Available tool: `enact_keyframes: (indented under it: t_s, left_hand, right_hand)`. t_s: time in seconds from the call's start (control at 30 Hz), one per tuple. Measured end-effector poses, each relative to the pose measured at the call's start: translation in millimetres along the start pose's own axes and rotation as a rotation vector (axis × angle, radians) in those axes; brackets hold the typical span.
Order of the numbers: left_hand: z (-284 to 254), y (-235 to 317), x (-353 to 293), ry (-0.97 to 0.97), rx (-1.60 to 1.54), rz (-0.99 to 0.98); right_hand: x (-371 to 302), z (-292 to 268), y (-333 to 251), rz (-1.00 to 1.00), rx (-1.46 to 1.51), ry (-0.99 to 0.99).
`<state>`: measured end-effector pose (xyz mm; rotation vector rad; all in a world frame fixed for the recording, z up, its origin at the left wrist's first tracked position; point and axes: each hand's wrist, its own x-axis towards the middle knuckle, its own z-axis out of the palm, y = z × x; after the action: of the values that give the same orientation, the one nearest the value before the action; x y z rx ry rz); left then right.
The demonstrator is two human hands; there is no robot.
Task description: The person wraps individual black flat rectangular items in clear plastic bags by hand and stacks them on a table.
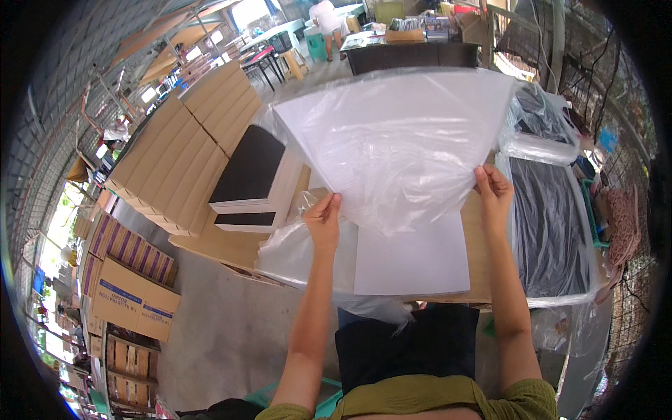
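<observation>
Crinkled clear plastic film [392,199] is pinched at its left edge by the left hand [324,214], with thumb and curled fingers closed together. The opposite edge is gripped in the same way by the right hand [494,185], set a little higher; no gap is seen between its thumb and fingers. Between and beyond the hands, a broad flat white sheet [402,112] is held up at a tilt above the table and is seen through the film. Whether it is fully enclosed, or also nipped by the fingers, cannot be told.

As judged from this, the sheet is largely covered, but the near end of the film is left loose and gathered, not yet flattened or closed. Directly below, a plain white rectangular sheet [413,262] is left uncovered on the pale wooden tabletop [479,262]. Beside it, toward the left, loose clear plastic [301,255] is spread.

Farther left, a thick white-sided stack with a black top [252,164] is set before tall rows of brown cardboard boxes [161,150]; no film can be made out on it. On the right, a flat black bundle in clear plastic [549,227] is laid, apparently already covered, with a second plastic-wrapped bundle [537,122] placed beyond it.
</observation>
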<state>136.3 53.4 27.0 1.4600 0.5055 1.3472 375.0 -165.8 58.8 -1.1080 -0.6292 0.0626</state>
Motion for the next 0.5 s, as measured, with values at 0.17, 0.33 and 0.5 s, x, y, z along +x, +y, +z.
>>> enact_keyframes:
  t_s: [0.17,0.33,0.5]
  left_hand:
    - [6,53,-25,-0.16,0.569,0.42]
    - [-16,92,-81,-0.293,0.849,-0.037]
    - [-41,96,-141,-0.322,0.909,-0.335]
  right_hand:
    - [-14,25,-29,-0.164,-0.208,0.048]
    - [-69,-2,-62,-0.299,-0.695,-0.37]
    - [-113,-15,-78,0.206,-0.803,-0.448]
